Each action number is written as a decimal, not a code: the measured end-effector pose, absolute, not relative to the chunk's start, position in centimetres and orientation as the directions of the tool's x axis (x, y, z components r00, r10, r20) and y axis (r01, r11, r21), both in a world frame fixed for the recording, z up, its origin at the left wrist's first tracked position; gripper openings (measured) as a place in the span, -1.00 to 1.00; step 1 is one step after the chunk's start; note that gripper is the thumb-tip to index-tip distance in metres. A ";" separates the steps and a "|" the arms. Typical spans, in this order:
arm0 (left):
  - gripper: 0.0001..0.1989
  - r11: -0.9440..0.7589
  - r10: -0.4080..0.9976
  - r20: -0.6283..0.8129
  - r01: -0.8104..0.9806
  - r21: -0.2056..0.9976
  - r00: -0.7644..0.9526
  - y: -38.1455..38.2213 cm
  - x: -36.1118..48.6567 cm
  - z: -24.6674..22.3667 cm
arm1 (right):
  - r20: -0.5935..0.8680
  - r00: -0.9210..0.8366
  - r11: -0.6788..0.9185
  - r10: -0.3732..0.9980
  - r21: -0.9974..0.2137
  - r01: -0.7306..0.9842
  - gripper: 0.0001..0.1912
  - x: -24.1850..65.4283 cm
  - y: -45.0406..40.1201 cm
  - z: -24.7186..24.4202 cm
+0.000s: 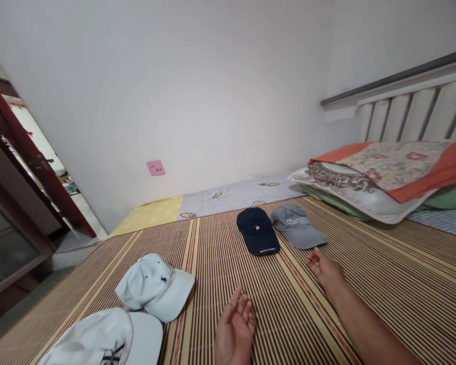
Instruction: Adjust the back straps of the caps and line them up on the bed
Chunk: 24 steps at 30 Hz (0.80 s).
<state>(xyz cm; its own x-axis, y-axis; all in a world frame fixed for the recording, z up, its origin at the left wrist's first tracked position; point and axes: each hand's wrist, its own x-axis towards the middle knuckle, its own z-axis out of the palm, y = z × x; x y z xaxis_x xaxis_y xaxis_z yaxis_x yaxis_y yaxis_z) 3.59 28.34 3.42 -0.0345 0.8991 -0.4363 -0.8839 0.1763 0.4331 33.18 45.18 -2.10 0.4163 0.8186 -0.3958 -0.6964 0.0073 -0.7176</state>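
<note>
Four caps lie on a striped bamboo mat (213, 258). A navy cap (255, 229) and a grey cap (297, 226) sit side by side near the mat's far edge. At the left are a white cap with a small dark emblem (152, 284) and, nearer, a white cap with dark letters (110, 337). My left hand (236, 324) is palm up with loosely curled fingers, holding nothing, between the white caps and the navy one. Just below the grey cap's brim, my right hand (325, 268) is half open with nothing in it.
Stacked pillows (353, 190) under an orange-edged floral cloth (403, 162) are at the back right, by a white headboard (414, 111). A pink note (155, 168) is on the wall. A red-brown door frame (38, 157) stands at the far left.
</note>
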 end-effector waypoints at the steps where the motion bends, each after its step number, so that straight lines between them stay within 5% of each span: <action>1: -0.43 0.178 0.901 -0.433 -0.881 0.438 -0.033 28.3 3.7 3.6 | -0.410 0.430 0.007 0.805 -0.717 -0.697 -0.74 33.8 45.5 -2.1; 24: -0.33 0.200 0.916 -0.401 -0.885 0.420 0.017 28.4 3.1 2.5 | -0.437 0.361 -0.092 0.824 -0.731 -0.676 -0.90 35.1 48.2 -0.7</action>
<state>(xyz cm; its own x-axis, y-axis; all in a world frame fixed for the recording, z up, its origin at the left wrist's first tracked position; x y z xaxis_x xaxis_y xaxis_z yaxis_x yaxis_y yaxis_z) 3.09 28.44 2.50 0.0168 0.9159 -0.4010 -0.8853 0.2000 0.4198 35.09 48.21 -0.69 0.3606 0.8238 -0.4375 -0.6758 -0.0925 -0.7313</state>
